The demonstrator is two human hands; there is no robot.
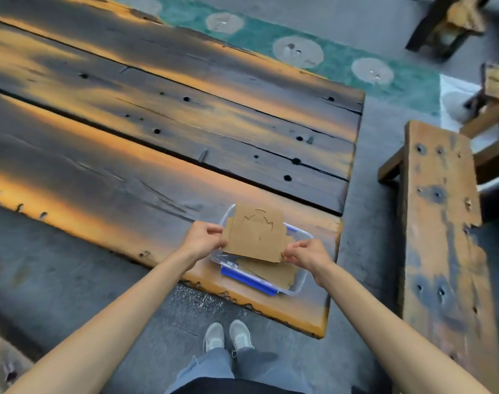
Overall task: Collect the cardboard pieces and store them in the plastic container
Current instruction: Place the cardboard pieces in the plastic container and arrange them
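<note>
We see left hand (204, 237), right hand (306, 255) pinching cardboard piece (255, 233) above plastic container (299, 281); piece overhangs container rim, may snag, tip container off nearby table (157, 155) edge.

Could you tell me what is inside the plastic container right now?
One flat cardboard piece lies in the container. The held cardboard, gripped by the left hand and right hand, covers the far half, so anything there is hidden.

Both hands (202, 237) (306, 253) pinch cardboard piece (255, 233) over plastic container (299, 280).
</note>
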